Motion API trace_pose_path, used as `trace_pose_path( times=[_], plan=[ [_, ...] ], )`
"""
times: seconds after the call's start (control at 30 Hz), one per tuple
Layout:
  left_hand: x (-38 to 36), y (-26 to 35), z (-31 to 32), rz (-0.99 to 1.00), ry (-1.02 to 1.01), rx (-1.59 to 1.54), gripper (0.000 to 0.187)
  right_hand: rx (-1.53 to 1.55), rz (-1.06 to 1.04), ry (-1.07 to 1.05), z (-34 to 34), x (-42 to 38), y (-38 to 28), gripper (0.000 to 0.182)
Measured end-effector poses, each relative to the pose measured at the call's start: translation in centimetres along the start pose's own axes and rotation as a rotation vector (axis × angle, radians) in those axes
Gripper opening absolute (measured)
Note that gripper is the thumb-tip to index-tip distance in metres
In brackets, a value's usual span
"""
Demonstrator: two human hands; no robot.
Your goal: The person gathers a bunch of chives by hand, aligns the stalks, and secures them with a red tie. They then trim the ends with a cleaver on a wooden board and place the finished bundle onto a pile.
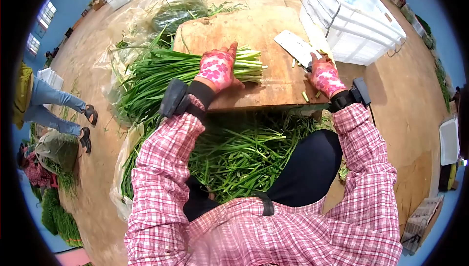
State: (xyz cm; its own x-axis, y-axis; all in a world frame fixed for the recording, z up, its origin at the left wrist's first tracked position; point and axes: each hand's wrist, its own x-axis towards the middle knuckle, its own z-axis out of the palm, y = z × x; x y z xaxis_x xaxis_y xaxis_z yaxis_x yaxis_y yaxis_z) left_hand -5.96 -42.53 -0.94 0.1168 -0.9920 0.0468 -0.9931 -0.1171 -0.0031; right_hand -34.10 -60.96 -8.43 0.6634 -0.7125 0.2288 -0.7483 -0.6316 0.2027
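My left hand (218, 66), in a pink-patterned fingerless glove, grips a bunch of green onions (161, 66) near its pale ends. The bunch lies across a wooden board (244, 27), its ends pointing right and its long leaves hanging over the left side. My right hand (324, 74), gloved the same way, is closed round the dark handle of a cleaver (295, 46). The wide blade lies flat on the board, pointing up and left. Short cut pieces of stalk (305, 96) lie near the right hand.
White plastic crates (351, 22) stand right of the board. Loose green leaves (239, 153) pile below it, between my legs. A clear plastic bag (181, 12) of greens lies behind. At the left stands a person in jeans (53, 102) near a sack (57, 149).
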Motion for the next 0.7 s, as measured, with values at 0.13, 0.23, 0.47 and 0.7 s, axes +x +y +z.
trace_pose_path(
  times=[0.13, 0.23, 0.47, 0.7],
  plan=[
    [1.4, -0.3, 0.5, 0.014, -0.009, 0.021, 0.1, 0.032, 0.099, -0.093, 2.1, 1.4, 0.4, 0.059],
    [0.3, 0.4, 0.5, -0.054, 0.063, -0.021, 0.087, 0.08, 0.111, -0.069, -0.5, 1.4, -0.5, 0.059],
    [1.2, 0.6, 0.6, -0.228, -0.115, -0.059, 0.08, 0.604, 0.289, -0.036, -6.8, -0.5, -1.8, 0.044],
    [1.2, 0.4, 0.8, -0.213, -0.068, -0.088, 0.065, 1.066, 0.23, -0.266, -13.3, -5.0, -10.0, 0.037]
  ],
)
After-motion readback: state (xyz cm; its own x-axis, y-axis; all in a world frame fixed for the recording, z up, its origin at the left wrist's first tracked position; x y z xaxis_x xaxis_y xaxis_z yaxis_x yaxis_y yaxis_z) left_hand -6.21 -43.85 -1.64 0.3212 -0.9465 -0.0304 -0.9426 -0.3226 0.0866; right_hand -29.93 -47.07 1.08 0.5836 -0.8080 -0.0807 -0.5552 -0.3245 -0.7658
